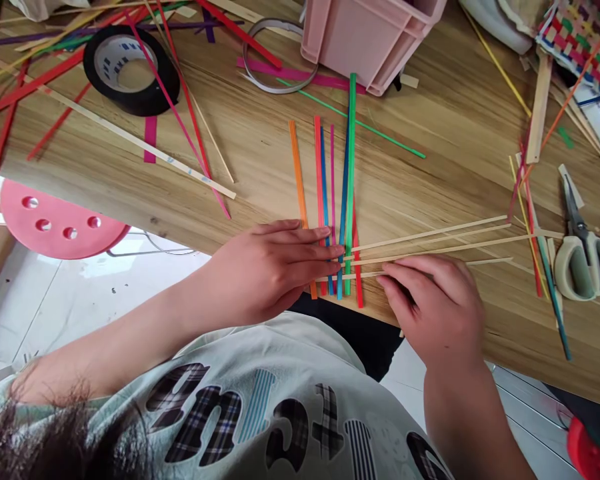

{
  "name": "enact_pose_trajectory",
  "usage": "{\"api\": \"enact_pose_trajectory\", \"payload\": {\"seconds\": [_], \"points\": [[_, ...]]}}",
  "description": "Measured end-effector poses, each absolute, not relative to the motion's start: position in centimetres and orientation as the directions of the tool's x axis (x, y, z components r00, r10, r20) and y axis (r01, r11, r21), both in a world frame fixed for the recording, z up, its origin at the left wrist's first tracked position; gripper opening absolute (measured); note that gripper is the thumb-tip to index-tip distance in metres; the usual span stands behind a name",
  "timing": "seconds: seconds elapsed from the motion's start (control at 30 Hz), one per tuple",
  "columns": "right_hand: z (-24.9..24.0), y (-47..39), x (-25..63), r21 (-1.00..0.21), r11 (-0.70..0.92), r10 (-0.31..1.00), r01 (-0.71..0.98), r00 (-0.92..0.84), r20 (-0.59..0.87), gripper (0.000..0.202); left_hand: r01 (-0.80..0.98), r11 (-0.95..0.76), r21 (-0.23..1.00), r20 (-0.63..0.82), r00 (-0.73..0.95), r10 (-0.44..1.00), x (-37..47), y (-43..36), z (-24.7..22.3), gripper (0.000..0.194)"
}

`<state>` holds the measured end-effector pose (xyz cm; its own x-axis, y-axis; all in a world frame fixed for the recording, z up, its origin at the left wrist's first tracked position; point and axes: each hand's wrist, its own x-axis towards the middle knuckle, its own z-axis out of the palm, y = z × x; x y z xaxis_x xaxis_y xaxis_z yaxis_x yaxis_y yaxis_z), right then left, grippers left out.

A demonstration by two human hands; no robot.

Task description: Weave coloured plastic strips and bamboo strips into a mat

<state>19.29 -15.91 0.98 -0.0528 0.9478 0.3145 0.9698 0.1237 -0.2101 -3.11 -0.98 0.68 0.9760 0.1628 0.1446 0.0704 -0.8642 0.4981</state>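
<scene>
Several coloured strips stand side by side near the table's front edge, among them an orange strip point(297, 170), a red strip point(319, 160), a purple strip point(333, 180) and a green strip point(351, 147). Pale strips point(445, 230) cross them and run off to the right. Flat over the crossing lies my left hand point(285, 263), its fingers stretched out and pressing the strips down. Just right of the crossing, my right hand point(435, 300) pinches the lowest pale strip point(490, 261) between thumb and fingers. The crossing's left part is hidden under my left hand.
Black tape point(167, 83) lies at the upper left among loose coloured strips. A pink basket point(365, 40) stands at the back, beside a metal-coloured ring point(300, 87). Scissors point(583, 247) lie at the right, below a woven multicoloured piece point(580, 40). A pink stool point(63, 223) shows beyond the table edge.
</scene>
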Motion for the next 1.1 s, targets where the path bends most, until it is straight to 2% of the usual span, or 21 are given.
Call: {"api": "enact_pose_trajectory", "payload": {"seconds": [0.1,0.23,0.37,0.8,0.93,1.0,1.1], "points": [[1.0,-15.4,19.0,-0.185,0.139,0.934,0.973,-0.066,0.352,0.027,0.073,-0.86,0.505,0.142,0.976,0.167,-3.2,-1.0,0.7,0.036],[1.1,-14.3,18.7,-0.276,0.175,0.952,0.945,-0.091,0.292,0.021,0.078,-0.86,0.504,0.112,0.982,0.155,-3.2,-0.9,0.9,0.041],[1.1,-14.0,18.6,-0.355,0.145,0.965,0.924,-0.054,0.255,0.015,0.092,-0.865,0.493,0.09,0.984,0.156,-3.2,-0.9,0.9,0.042],[0.6,-13.9,18.7,-0.437,0.11,0.969,0.893,0.001,0.247,0.017,0.105,-0.885,0.453,0.129,0.975,0.181,-3.1,-1.0,0.7,0.038],[0.5,-13.9,18.8,-0.427,0.136,0.964,0.894,-0.02,0.265,0.022,0.086,-0.864,0.496,0.124,0.978,0.168,-3.2,-0.8,0.6,0.041],[0.6,-14.1,18.8,-0.419,0.131,0.956,0.898,-0.003,0.292,0.026,0.049,-0.832,0.552,0.166,0.972,0.167,-3.4,-0.6,0.6,0.042],[0.6,-14.4,18.7,-0.402,0.141,0.92,0.905,0.03,0.39,0.031,0.039,-0.761,0.648,0.296,0.907,0.299,-3.9,-0.5,0.6,0.035]]}}
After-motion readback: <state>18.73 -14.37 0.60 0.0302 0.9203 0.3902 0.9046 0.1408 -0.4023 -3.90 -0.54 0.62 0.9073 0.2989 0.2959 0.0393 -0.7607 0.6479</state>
